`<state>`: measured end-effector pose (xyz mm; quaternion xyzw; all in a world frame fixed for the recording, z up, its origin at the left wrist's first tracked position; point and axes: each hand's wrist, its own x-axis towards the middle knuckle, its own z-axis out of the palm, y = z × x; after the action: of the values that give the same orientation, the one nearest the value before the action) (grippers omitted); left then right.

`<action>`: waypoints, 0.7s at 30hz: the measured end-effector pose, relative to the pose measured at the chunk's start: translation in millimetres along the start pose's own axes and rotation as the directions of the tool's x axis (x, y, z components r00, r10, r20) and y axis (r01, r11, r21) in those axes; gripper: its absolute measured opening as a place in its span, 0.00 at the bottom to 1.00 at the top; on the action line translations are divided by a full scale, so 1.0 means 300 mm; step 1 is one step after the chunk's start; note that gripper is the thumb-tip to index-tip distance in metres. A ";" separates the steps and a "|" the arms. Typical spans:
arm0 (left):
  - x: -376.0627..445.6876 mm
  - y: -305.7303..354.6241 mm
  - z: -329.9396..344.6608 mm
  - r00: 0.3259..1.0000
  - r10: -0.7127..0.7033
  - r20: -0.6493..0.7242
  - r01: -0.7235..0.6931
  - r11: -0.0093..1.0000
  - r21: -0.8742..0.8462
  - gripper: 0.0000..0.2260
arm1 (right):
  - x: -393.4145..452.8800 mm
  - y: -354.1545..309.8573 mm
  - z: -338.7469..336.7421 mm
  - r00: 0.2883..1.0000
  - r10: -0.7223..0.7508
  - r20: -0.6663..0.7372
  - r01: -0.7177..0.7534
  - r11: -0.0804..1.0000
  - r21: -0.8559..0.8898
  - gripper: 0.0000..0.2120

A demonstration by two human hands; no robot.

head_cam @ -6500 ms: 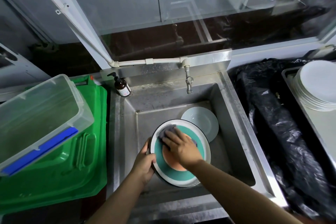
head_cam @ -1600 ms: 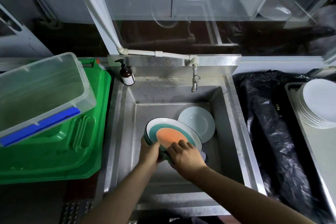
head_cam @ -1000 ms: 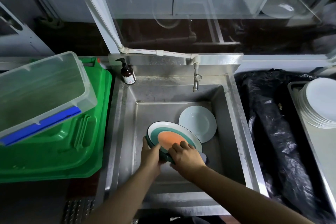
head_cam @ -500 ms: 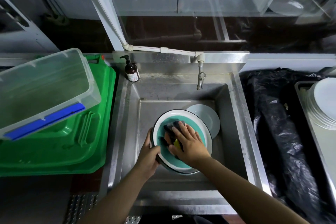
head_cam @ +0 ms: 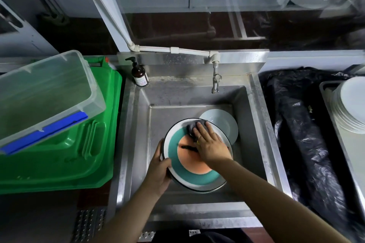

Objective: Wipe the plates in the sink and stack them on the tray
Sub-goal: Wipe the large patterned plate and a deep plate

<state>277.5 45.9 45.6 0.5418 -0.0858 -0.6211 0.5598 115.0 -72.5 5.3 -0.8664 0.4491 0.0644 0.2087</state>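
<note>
Low in the frame's centre, the left hand curls round the lower-left rim of the coloured plate, tilting it up over the sink. The right hand presses a grey cloth flat-fingered on its upper rim. The tray lies far right, nearer the right hand.

We look down into a steel sink. Our left hand grips the left rim of a plate with a teal ring and orange middle, held tilted over the basin. Our right hand presses a dark grey cloth flat against the plate's upper edge. A pale plate lies just behind, partly covered. White plates are stacked on a tray at the right. A soap bottle stands at the sink's back left corner, near a tap.
</note>
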 end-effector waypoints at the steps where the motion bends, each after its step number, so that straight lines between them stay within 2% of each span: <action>1: 0.002 -0.002 -0.009 1.000 -0.003 -0.024 0.002 1.000 -0.017 0.35 | -0.007 0.022 0.001 0.999 0.016 0.033 -0.016 1.000 0.002 0.35; 4: 0.018 -0.009 -0.020 0.998 0.006 -0.068 -0.012 0.997 -0.081 0.35 | -0.075 0.005 -0.016 0.994 -0.010 0.105 0.009 1.000 0.011 0.35; 6: 0.034 -0.006 -0.017 0.997 0.009 -0.076 -0.019 0.991 -0.132 0.35 | -0.128 -0.055 -0.024 0.978 -0.105 0.179 0.111 0.994 -0.022 0.29; 8: 0.043 -0.005 -0.026 0.999 0.008 -0.044 -0.014 0.989 -0.150 0.35 | -0.149 -0.107 -0.019 0.945 -0.201 0.257 0.216 0.976 -0.032 0.31; 12: 0.034 -0.018 -0.033 0.999 -0.032 0.030 0.035 0.994 -0.105 0.38 | -0.033 -0.153 0.012 0.931 -0.334 0.147 0.335 0.942 0.018 0.33; 14: 0.026 -0.029 -0.026 0.998 -0.056 0.020 0.058 0.990 -0.128 0.40 | 0.036 -0.136 0.006 0.955 -0.262 0.138 0.268 0.963 -0.027 0.32; 17: 0.029 -0.043 -0.025 0.994 -0.068 -0.086 0.054 0.986 -0.157 0.37 | 0.067 -0.016 -0.003 0.989 -0.041 0.139 0.049 0.998 -0.049 0.29; 21: 0.067 -0.049 -0.041 0.978 -0.047 -0.203 0.014 0.987 -0.161 0.37 | -0.021 0.078 0.016 0.964 0.070 0.257 -0.060 0.997 -0.048 0.33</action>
<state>282.4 41.6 18.6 0.5584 0.0307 -0.5751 0.5971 92.9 -77.6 -4.2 -0.8393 0.4451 0.1923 0.2460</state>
